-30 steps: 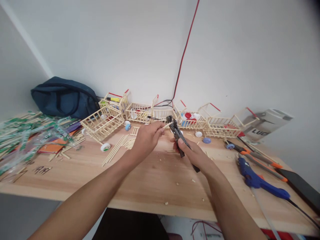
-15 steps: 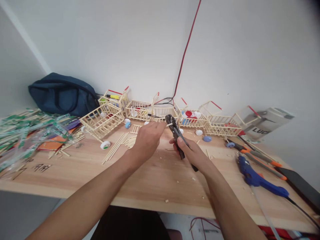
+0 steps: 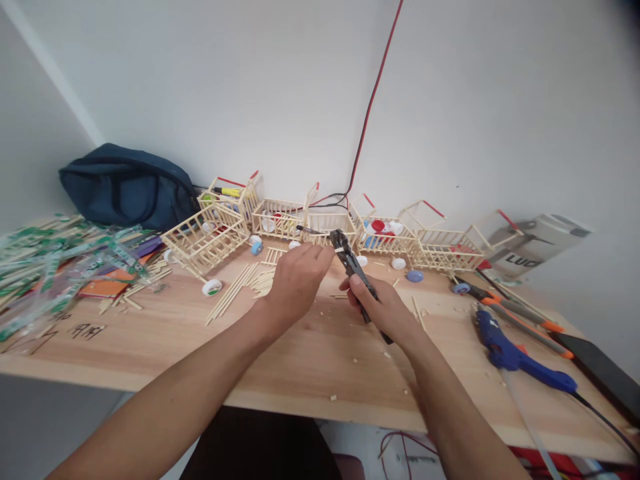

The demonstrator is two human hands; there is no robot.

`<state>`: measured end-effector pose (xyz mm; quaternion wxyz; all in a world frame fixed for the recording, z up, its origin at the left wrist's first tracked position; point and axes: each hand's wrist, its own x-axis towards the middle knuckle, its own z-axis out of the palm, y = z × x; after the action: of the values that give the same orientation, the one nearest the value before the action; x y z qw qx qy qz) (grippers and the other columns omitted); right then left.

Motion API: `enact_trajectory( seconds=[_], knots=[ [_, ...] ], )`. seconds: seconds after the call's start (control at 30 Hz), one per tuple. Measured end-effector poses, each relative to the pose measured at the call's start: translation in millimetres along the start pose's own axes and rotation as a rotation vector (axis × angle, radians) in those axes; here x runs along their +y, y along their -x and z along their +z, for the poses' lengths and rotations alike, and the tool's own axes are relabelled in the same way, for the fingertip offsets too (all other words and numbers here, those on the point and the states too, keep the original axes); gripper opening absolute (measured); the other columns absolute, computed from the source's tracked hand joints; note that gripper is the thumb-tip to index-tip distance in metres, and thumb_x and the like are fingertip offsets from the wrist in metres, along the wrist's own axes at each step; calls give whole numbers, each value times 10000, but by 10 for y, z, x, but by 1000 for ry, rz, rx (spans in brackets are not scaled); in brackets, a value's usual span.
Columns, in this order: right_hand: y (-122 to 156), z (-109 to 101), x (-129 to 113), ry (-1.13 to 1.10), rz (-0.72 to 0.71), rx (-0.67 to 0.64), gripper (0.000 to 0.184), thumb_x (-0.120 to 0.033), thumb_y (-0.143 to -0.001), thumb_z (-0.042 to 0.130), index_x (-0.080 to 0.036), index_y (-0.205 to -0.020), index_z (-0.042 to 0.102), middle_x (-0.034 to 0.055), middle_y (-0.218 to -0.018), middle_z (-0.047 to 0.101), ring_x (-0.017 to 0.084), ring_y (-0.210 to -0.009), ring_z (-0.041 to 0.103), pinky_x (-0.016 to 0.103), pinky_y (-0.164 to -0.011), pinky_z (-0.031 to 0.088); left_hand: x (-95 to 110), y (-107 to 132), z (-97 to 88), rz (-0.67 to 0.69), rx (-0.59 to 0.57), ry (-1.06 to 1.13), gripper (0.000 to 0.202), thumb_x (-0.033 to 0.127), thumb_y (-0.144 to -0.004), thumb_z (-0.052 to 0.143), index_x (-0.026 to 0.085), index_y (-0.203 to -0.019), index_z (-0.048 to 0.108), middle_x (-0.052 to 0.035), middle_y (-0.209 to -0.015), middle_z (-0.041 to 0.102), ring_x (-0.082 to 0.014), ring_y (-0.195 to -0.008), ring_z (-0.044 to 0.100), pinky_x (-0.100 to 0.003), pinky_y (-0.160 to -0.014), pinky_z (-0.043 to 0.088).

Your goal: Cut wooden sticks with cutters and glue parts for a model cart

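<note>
Above a pale wooden tabletop [image 3: 320, 360], my right hand [image 3: 373, 300] is grasping a pair of dark grey metal pliers [image 3: 353, 263] by the handles, their head pointing away toward my left hand's fingertips. My left hand [image 3: 300, 277] is curling closed, apparently pinching a thin, cream-coloured wooden stick [image 3: 340, 250] whose end is lying across the pliers' head, between my two hands. I am probably bringing both hands close so that the stick is being steadied against the metal; my low grip is likely giving me leverage. The stick is showing only as a short, pale sliver, my left hand hiding the rest. Loose pale wooden sticks [image 3: 233, 293] are lying left of that hand, presumably for easy reach, while a blue plastic glue gun [image 3: 507, 350] is resting well right of my right hand.
</note>
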<state>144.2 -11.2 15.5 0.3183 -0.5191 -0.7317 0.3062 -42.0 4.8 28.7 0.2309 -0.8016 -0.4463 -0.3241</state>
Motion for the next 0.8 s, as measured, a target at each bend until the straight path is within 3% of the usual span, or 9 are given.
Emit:
enact_trajectory(
  seconds=[0.17,0.5,0.8],
  knots=[
    [13,11,-35,127,5,56,563,-651,-892,327,-168,-773,592,-10,-561,495,144,-538,468,269,-522,338,18,2,-4,-11,-11,-20,179,85,-875,432,162,-820,585,-57,-710,606,-203,-716,574,-290,-598,367],
    [18,41,-39,236,-2,112,584,-635,-899,289,-186,-593,501,9,-527,527,146,-527,475,269,-515,296,84,14,-7,-44,-122,-54,161,67,-846,463,164,-789,578,-64,-690,608,-209,-726,595,-290,-605,397],
    [18,91,-23,316,46,134,622,-639,-909,236,-187,-592,525,43,-541,566,174,-554,515,278,-553,307,104,21,-8,-78,-153,-25,139,65,-825,480,161,-809,578,-78,-722,642,-234,-730,621,-306,-599,417]
  ],
)
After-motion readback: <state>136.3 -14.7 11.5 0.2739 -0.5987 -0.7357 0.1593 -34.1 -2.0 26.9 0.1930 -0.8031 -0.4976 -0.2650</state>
